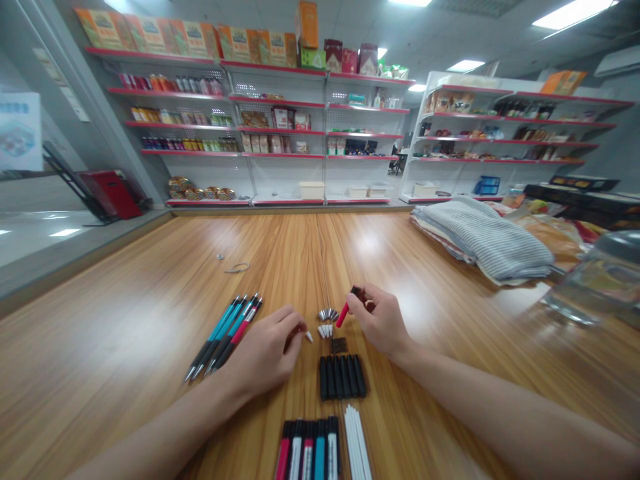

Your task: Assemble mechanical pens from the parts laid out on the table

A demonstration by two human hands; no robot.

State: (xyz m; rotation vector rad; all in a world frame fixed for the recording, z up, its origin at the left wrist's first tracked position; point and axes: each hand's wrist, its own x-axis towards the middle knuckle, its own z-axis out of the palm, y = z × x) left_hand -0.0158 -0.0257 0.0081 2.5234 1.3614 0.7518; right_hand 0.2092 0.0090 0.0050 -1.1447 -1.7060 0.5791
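My left hand [273, 347] pinches a small white tapered pen part [309, 337] between thumb and fingertips. My right hand [383, 317] grips a red pen barrel [343, 315] with a black end, tilted just above the wood. Between the hands sit a row of silver cone tips [328, 314], several white pen parts [325, 331] and a cluster of small springs [339, 345]. Nearer to me lie black grip sleeves [343, 377], coloured pen barrels [307, 448] and white refills [357, 443]. Left of my left hand, several assembled pens [223, 339] lie side by side.
Folded striped cloth [487, 237] and a clear lidded container [603, 277] stand on the table's right side. A thin wire loop [237, 267] and a small metal piece [220, 257] lie farther off at left. Stocked shelves [280, 130] stand behind the table [150, 333].
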